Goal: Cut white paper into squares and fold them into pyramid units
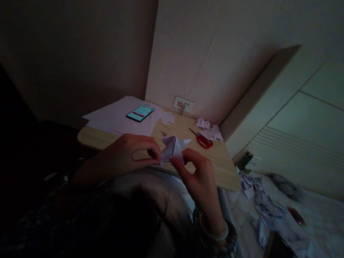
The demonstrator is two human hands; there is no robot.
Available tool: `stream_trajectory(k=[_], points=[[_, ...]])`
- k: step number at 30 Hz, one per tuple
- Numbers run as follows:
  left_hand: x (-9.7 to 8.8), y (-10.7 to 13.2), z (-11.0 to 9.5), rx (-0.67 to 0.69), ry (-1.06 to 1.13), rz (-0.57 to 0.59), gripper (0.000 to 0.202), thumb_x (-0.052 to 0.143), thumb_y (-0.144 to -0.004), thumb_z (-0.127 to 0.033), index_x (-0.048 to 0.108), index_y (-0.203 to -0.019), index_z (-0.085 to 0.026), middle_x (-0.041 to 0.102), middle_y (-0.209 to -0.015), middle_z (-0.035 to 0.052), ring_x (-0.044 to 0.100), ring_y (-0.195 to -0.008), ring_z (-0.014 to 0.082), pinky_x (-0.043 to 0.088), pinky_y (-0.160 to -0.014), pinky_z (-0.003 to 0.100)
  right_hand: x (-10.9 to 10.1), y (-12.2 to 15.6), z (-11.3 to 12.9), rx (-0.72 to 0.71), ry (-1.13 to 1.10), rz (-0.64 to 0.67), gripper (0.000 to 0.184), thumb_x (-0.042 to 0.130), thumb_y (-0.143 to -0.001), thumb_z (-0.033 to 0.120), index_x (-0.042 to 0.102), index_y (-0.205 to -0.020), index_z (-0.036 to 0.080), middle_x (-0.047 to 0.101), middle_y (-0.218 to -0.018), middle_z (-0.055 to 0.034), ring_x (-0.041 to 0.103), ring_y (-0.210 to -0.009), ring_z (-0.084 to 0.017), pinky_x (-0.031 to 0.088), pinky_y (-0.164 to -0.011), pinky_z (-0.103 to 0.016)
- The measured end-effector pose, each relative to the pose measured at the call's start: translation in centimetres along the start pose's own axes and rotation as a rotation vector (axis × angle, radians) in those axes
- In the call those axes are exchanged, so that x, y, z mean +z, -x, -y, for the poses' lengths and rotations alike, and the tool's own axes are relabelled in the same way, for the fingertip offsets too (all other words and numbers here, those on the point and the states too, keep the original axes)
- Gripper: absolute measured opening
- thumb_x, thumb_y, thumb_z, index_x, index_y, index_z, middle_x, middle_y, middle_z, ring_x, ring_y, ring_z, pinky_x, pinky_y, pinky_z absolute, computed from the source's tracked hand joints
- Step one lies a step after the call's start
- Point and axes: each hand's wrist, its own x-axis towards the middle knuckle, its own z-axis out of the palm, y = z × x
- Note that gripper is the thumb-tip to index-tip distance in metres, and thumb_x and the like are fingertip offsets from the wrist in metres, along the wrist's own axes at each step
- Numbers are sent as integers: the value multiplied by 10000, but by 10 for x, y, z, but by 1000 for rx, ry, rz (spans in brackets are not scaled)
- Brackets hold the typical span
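A white folded-paper origami figure (173, 146) with several pointed corners is held up over the near edge of the table. My left hand (135, 150) pinches its lower left corner between thumb and finger. On the other side, my right hand (197, 172) grips the lower right part, the thumb lying on the front face. The fingers behind the paper are partly hidden. Just beyond the right hand lie scissors (204, 141) with red handles. A phone (140, 114) with a lit screen rests on a stack of white paper sheets (111, 115).
Several folded paper pieces (209, 128) sit at the table's (228, 172) back right corner. A wall socket (183, 104) is behind the table. At right, a bed (324, 230) carries many folded papers (275, 211) and a dark flat device (281, 256).
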Motion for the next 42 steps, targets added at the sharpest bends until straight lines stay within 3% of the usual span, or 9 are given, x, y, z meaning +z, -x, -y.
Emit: stream_trajectory(k=[12,25,31,42], points=[[2,3,3,19,-11,-67,52,633,-825,-165,664,-785,-152,717,-787,25,671,-745,135,492,-709,197,-1,-1,0,-47,28,-15,193,607,-845,170,564,-657,182,509,-629,36,482,-611,-125,357,-586,-235],[2,1,1,60,23,-32,111,589,-860,-160,662,-778,-174,705,-808,17,661,-804,146,488,-763,225,-1,-1,2,-48,15,-41,214,605,-843,166,531,-643,188,498,-625,32,471,-612,-130,349,-589,-243],[2,1,-5,-49,9,-37,168,535,-863,-119,636,-747,-188,688,-809,-2,651,-794,131,481,-743,207,0,0,3,-64,6,-40,240,607,-848,164,506,-633,192,482,-625,38,459,-610,-123,345,-588,-238],[6,-1,-6,-71,-28,-111,151,522,-847,-127,598,-741,-205,664,-802,0,639,-790,144,477,-739,226,2,0,3,-95,59,-122,209,609,-844,177,555,-644,198,513,-619,34,477,-602,-131,362,-579,-250]])
